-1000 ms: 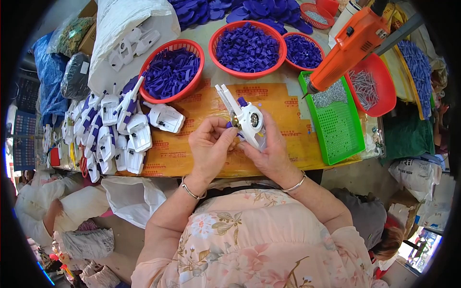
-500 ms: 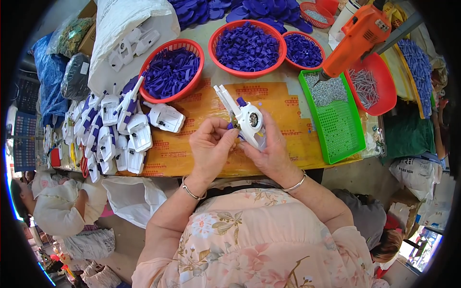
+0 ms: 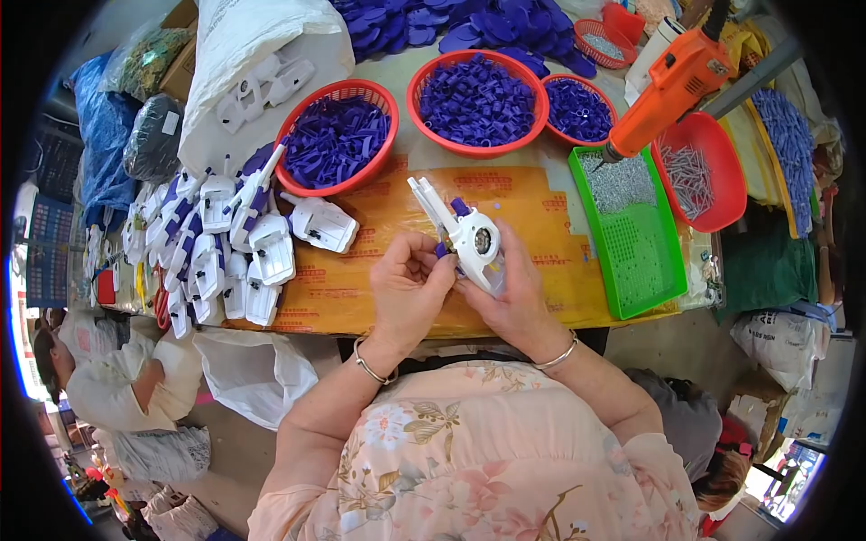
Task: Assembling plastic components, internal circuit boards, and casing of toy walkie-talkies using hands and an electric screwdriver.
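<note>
- White housing (image 3: 468, 245): above orange tabletop (image 3: 329, 290), long axis slanting, prongs pointing far-left.
- My right hand (image 3: 519, 302): half open, grasping its near end.
- My left hand (image 3: 406, 288): nearly closed, pinching a purple side part (image 3: 441, 250).

Left forearm (image 3: 336, 394) and right forearm (image 3: 603, 386) slant in from the near side, converging; left hand (image 3: 406, 293) in a tight pinch, right hand (image 3: 521, 307) just beside it, cupped, wrapping round from the right
</note>
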Demonstrator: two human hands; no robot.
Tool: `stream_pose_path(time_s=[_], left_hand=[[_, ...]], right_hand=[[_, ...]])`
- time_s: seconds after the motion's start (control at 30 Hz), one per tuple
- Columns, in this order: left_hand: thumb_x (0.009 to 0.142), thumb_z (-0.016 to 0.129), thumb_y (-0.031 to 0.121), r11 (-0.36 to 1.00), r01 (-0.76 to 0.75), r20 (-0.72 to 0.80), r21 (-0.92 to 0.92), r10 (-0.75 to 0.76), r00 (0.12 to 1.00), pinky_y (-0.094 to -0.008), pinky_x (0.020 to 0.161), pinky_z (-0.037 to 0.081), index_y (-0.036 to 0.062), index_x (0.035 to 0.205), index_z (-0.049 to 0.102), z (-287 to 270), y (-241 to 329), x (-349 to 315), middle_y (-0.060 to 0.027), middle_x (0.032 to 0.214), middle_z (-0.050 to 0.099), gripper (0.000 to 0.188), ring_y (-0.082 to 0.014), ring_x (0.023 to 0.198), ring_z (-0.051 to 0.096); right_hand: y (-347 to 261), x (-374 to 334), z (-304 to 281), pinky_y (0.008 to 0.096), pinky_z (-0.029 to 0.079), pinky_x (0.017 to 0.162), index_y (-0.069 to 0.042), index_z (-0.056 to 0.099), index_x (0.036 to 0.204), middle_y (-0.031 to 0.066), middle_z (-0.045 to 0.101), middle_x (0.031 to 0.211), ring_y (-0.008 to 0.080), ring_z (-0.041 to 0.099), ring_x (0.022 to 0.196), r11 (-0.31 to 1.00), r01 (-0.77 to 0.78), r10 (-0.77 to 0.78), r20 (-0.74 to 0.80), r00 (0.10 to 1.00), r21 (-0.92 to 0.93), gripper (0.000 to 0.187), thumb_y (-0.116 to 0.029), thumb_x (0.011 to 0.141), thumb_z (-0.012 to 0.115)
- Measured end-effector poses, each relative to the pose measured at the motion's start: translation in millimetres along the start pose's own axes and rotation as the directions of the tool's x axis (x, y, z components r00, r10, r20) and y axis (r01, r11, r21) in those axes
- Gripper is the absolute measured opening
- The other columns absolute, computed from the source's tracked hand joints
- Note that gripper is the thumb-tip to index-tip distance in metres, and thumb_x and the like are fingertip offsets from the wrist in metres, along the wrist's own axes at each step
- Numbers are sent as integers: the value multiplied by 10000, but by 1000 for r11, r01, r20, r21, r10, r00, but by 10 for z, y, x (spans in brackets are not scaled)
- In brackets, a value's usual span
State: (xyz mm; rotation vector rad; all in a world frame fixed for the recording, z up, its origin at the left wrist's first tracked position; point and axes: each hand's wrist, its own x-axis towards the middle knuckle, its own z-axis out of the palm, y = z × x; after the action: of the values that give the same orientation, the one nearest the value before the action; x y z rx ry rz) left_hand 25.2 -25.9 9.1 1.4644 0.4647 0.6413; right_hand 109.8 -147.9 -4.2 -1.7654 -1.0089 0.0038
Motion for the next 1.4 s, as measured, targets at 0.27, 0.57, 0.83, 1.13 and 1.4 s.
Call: stream_pose_path(time_s=[0.27,0.57,0.83,1.13,1.4], left_hand=[[775,647,-31,987,163,28,-3,-163,986,-172,555,470,-6,964,529,-71,-29,7,-28,835,589,224,-40,686,563],[742,643,7,902,399,496,-167,-273,824,-244,650,534,13,1321,421,-317,1,252,-81,1133,572,620,-138,943,593],[662,765,20,868,464,546,-176,-306,780,-311,905,475,45,1321,437,-414,-98,268,-46,1157,588,737,-151,1045,571],[690,771,-31,851,429,548,-302,-213,809,-308,792,541,25,1294,461,-396,-86,242,-64,1128,598,681,-162,996,599],[676,796,8,857,434,547,-278,-230,805,-305,915,477,19,1306,456,-397,-72,239,-47,1173,578,716,-142,1065,560]], right_hand=[[21,-30,-25,410,475,837,49,330,1323,246,533,1129,380,565,1013,998,-16,12,69,998,53,764,-126,725,772],[43,-63,-14,400,468,886,33,355,1327,241,531,1165,368,564,1062,976,-111,87,134,987,185,783,-151,696,780],[10,-56,-40,405,476,867,35,380,1306,237,550,1134,362,575,1030,980,-106,77,173,982,170,766,-167,683,778],[-61,-20,-137,409,459,859,60,373,1294,242,489,1118,381,532,1010,999,-2,-8,186,983,53,692,-171,733,706],[-81,-36,-111,406,458,864,68,368,1285,242,440,1162,392,509,1034,997,71,-65,153,986,-33,695,-154,728,720]])
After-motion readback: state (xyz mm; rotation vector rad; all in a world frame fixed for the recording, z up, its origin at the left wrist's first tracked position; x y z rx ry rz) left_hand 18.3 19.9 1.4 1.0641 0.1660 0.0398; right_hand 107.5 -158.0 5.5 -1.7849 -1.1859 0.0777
